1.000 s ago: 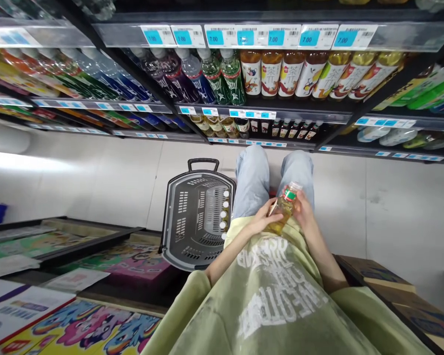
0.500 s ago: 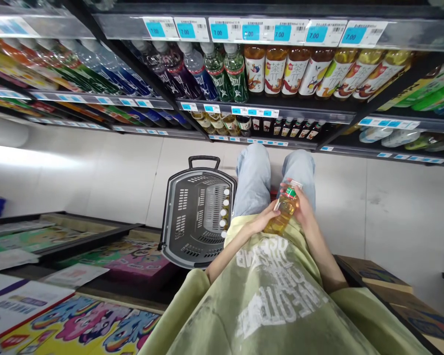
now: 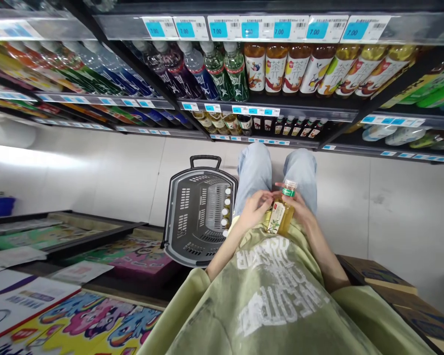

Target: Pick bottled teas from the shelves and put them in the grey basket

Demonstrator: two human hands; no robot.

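Observation:
A clear bottle of yellow tea with a white cap, green neck band and cream label rests upright-tilted against my shirt, over my lap. My right hand is wrapped around its upper part from the right, with some fingers behind the neck. My left hand is just left of the bottle, its fingers bent loosely and apart, the tips close to the label; whether they touch is unclear. On the floor to my left stands a dark grey shopping basket, with several white-capped bottles along its right side.
Ahead, shelves hold tea bottles and dark green bottles, with price tags along the edge. Behind on the left is a display of colourful boxes. Cartons stand at the right, on the tiled floor.
The bottle has turned in my right hand so its cream label faces up. My left hand has loosened from the bottle and shifted left. The basket has stayed in place.

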